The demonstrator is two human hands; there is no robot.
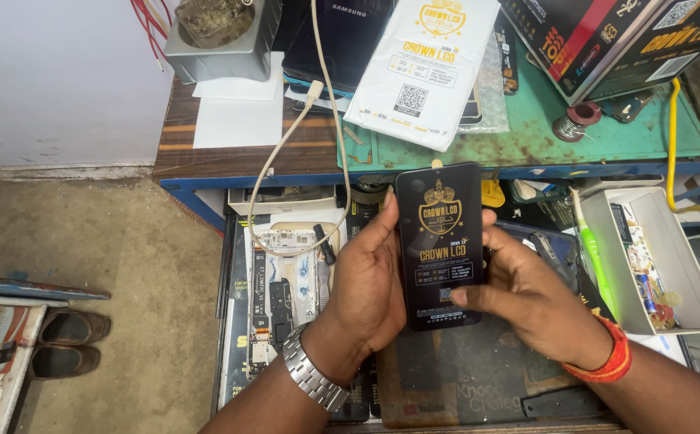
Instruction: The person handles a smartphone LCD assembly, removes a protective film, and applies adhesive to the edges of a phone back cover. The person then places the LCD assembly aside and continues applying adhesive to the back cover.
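1. Both hands are up on the black phone display panel [439,245]. The left hand [366,281] cradles its left edge with the grip closed round it, and the right hand [527,293] has its grip clamped on the lower right side, thumb pressed on the front face.
2. The panel sits upright between the two grips, over an open drawer and clear of any support.
3. Risk, as I judge it: the panel is thin and held only by its edges, so a slackened grip could let it drop onto the loose circuit boards [282,297] just left of the left hand.
4. Another worry is that thumb on the face: hard pressure there could flex or crack the panel.
5. The white cable [290,149] loops down close to the left grip, and a wrist could snag it.
6. Above the grips, the tabletop [286,157] carries a worn green mat [527,133], a white printed pouch [422,68], a solder spool [575,120] and boxes.
7. Right of the right grip is a white tray [671,265] of small bits.
8. Far left of the grips there's a bare concrete floor [109,265] and a pair of shoes [69,341].
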